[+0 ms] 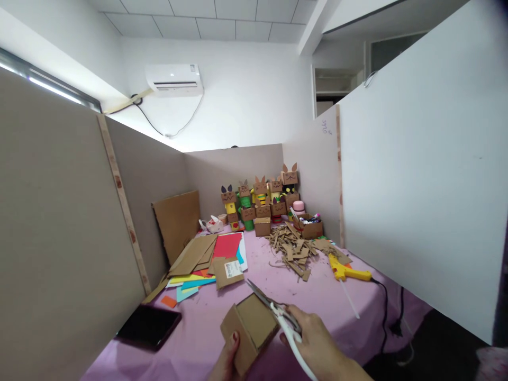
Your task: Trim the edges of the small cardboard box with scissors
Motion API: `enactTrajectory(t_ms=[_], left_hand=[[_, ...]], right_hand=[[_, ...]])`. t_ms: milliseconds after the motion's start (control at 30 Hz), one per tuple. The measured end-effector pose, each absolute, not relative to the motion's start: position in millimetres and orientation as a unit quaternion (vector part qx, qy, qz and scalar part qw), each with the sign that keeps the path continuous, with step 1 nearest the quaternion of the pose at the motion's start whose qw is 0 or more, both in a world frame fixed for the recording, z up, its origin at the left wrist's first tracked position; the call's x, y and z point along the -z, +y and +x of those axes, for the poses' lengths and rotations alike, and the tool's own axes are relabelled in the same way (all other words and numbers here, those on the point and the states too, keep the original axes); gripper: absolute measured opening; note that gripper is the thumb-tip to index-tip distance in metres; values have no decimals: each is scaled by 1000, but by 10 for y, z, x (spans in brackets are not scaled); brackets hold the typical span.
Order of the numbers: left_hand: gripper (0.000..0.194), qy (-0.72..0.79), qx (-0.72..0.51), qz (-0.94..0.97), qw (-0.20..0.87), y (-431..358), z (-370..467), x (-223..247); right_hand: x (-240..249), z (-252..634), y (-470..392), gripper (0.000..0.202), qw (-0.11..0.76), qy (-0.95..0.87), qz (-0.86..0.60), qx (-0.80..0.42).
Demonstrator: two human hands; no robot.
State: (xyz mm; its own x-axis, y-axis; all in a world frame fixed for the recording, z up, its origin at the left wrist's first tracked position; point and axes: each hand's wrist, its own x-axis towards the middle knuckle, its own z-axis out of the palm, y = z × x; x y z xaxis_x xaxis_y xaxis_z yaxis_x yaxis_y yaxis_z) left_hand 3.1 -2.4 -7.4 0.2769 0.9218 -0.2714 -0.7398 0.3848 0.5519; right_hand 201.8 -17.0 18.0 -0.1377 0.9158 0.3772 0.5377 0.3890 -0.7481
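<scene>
Where the smooth lilac tablecloth begins on the left, a glossy black rectangular slab lies flat, and beyond it a stiff brown cardboard sheet stands tilted by the partition. Next come flat brown cardboard pieces, partly covering sheets of coloured paper; nearer, a cardboard piece with a white label carries print too small to read. The left hand grasps a small, straight-sided brown cardboard box low in the middle of the view, its thumb on the side wall and its other fingers hidden. Whether the box rests on the cloth cannot be told. White-handled metal scissors lie across the box's far right edge, clasped in the curled fingers of the right hand; the handle's lower end is cut off. Behind, ragged cardboard strips form a tangled heap before partly overlapping cardboard figures. Farthest right lies a yellow plastic glue gun, its black cord dropping past the cloth.
</scene>
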Motion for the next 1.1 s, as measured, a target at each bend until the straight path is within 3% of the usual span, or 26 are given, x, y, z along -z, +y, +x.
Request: enactTrajectory(t_ms=[233,500,767,1000,1100], left_hand=[[71,295,-542,142,774,128,34,221],[77,293,-556,165,760,253,11,250],[74,321,-602,190,706,164,27,-52],[67,334,-615,197,687,194,72,-144],[69,329,-611,198,692,223,68,-127]], right_hand=[[-203,2088,-22,21,352,-707,-583,-190],[-194,2485,496,63,263,-686,-673,-88],[-103,2475,357,35,261,-707,-656,-41],[-315,2369,638,38,276,-686,-673,-12],[-401,2333,848,25,254,-685,-682,-18]])
